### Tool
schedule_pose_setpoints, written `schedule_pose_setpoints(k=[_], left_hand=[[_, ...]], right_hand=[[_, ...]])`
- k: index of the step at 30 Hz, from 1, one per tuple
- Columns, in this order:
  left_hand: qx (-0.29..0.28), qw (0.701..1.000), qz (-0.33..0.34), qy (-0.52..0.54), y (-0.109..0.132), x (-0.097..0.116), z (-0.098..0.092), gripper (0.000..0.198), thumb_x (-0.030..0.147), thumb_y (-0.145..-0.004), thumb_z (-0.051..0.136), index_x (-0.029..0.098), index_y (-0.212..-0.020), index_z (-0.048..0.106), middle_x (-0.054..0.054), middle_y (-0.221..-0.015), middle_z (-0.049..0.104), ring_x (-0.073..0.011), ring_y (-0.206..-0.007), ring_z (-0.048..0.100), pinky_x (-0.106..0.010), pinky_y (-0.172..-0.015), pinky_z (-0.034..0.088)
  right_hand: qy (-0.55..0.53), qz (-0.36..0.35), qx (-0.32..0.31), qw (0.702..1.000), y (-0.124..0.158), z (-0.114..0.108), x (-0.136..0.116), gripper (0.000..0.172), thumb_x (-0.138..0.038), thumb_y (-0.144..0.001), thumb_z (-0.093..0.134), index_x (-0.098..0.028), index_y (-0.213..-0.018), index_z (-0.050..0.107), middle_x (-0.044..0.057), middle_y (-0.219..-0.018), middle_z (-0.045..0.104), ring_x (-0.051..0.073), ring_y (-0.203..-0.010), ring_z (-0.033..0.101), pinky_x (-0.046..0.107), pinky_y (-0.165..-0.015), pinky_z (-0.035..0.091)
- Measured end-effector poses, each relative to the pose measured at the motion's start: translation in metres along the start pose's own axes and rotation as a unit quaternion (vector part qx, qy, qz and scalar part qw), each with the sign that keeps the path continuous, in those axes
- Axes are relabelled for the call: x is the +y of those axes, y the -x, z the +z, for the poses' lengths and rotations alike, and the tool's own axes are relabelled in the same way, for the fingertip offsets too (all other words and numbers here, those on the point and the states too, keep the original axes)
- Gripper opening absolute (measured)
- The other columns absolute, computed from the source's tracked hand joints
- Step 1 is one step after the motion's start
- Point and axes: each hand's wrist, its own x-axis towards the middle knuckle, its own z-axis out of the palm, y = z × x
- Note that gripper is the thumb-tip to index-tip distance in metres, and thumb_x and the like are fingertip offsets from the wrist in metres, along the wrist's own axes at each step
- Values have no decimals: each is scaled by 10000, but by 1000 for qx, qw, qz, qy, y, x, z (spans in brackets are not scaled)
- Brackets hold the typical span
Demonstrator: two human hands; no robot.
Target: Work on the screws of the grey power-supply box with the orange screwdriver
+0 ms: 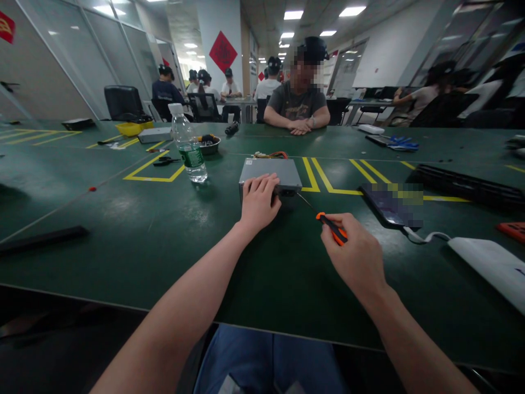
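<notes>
A grey metal computer power supply (285,171) lies on the green table, its socket side facing me and its coloured cables behind it. My left hand (260,202) grips its near left part, fingers over the top and thumb down at the front. In my right hand (356,249) is a screwdriver (331,225) with an orange and black handle, the fingers closed round it. Its thin shaft points up and left, and the tip is at the front right corner of the power supply. Whether it sits in a screw is too small to tell.
A water bottle (191,150) stands left of the power supply, with a bowl (211,145) behind it. On the right lie a phone (383,205), a white power bank (490,262) and a long black part (467,185). Across the table sits a person (301,104) with folded hands.
</notes>
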Motion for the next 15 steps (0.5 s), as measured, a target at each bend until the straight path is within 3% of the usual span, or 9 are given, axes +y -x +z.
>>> schedule_pose_setpoints(k=[15], left_hand=[[8,1000,-2,4,0,1,1,320,216,-807,458,228,-1127,470,-15,-1284,498,-204,-1226,373,-388,-1056,207]], right_hand=[[52,-22,-1,998,1,-1,-5,175,-260,-836,441,-176,-967,522,38,-889,585,141,-672,561,228,-488,402]])
